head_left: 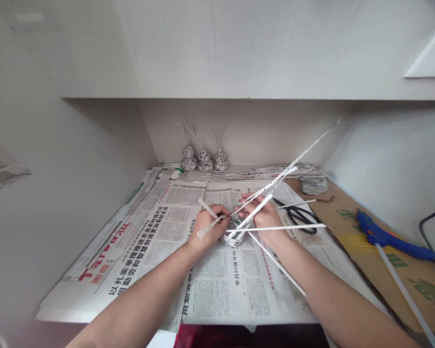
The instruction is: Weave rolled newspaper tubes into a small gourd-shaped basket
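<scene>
My left hand [210, 224] sits just left of the woven piece [234, 239], fingers curled into a pinch; my right hand [266, 217] is at its right, fingers bent. My left forearm [145, 294] and right forearm [324, 285] slant toward it.

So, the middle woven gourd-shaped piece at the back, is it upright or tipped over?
Upright: this woven piece has its wider part at the bottom and the narrower part on top.

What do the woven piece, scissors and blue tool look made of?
Woven piece: probably rolled paper, matte, pale with dark flecks like print. Scissors: smooth and black at the grips, plastic or coated metal; can't tell which. Blue tool: likely plastic, from its even colour.
</scene>
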The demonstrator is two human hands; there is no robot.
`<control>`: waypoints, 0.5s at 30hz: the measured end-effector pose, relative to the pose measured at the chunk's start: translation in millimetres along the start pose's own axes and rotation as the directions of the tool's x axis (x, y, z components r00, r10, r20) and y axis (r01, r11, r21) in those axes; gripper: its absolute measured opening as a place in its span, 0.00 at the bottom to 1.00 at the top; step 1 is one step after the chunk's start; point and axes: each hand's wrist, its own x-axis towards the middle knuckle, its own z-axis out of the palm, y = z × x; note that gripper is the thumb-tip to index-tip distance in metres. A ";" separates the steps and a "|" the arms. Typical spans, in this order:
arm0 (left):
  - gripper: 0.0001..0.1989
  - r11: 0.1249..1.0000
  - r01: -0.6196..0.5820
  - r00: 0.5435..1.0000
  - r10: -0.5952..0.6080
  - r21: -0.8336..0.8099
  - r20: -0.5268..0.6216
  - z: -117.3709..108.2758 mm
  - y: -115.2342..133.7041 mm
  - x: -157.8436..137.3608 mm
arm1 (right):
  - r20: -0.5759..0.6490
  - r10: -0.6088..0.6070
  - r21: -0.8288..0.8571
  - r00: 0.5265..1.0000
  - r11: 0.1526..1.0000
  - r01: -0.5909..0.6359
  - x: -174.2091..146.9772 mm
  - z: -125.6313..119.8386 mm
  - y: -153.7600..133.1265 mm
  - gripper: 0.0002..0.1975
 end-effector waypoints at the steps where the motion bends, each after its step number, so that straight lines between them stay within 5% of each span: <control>1: 0.07 1.000 -0.009 1.000 0.009 0.014 -0.001 0.2 -0.6 0.0 | -0.003 0.020 0.018 1.000 1.000 -0.020 -0.1 0.9 2.6 0.18; 6: 0.07 0.994 -0.083 0.996 0.085 0.077 -0.015 -0.8 -1.6 -0.2 | 0.001 0.051 0.086 0.999 0.995 -0.051 -0.3 2.2 3.0 0.19; 11: 0.06 0.992 -0.075 0.997 0.075 0.101 0.003 -3.8 1.4 -0.7 | -0.072 -0.087 0.192 0.994 0.976 0.099 -0.6 -1.5 -11.8 0.18; 15: 0.06 0.994 -0.056 0.998 0.056 0.096 -0.005 -3.9 2.2 -1.3 | -0.083 -0.001 0.261 0.997 0.965 0.023 -2.4 -3.8 -21.9 0.17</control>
